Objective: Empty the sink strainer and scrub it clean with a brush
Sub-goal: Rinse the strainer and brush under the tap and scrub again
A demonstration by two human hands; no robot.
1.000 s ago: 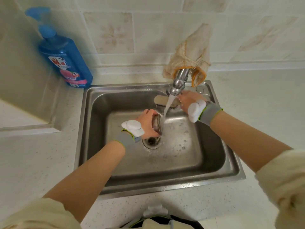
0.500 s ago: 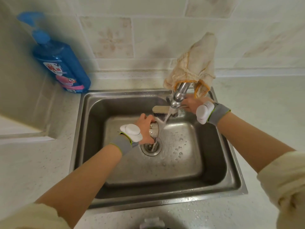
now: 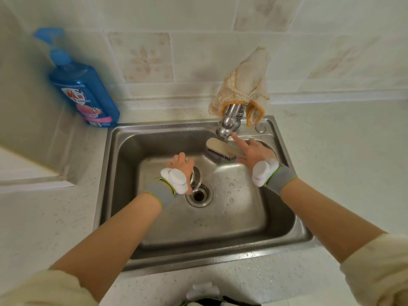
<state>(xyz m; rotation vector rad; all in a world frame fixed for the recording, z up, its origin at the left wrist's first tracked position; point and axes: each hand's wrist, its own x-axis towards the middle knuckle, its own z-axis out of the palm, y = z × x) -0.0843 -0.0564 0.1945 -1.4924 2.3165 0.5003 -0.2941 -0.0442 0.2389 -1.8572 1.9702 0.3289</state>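
My left hand [image 3: 181, 165] holds the round metal sink strainer [image 3: 196, 178] tilted on its side, just above and left of the open drain hole [image 3: 199, 195]. A scrub brush [image 3: 223, 149] with a pale handle and dark bristles lies at the back of the steel sink [image 3: 123, 173], under the tap spout [image 3: 228, 124]. My right hand [image 3: 254, 152] hovers over the brush's right end, fingers spread, with the index finger pointing up at the spout. No water runs from the tap.
A beige cloth [image 3: 245, 85] with an orange hem hangs over the tap. A blue pump bottle [image 3: 84, 93] stands on the counter [image 3: 55, 217] at the sink's back left corner. Water drops dot the sink floor. Tiled wall behind.
The water stream has stopped. My right hand came off the tap and dropped toward the brush, fingers spreading. My left hand shifted slightly left with the strainer, away from where the stream fell.
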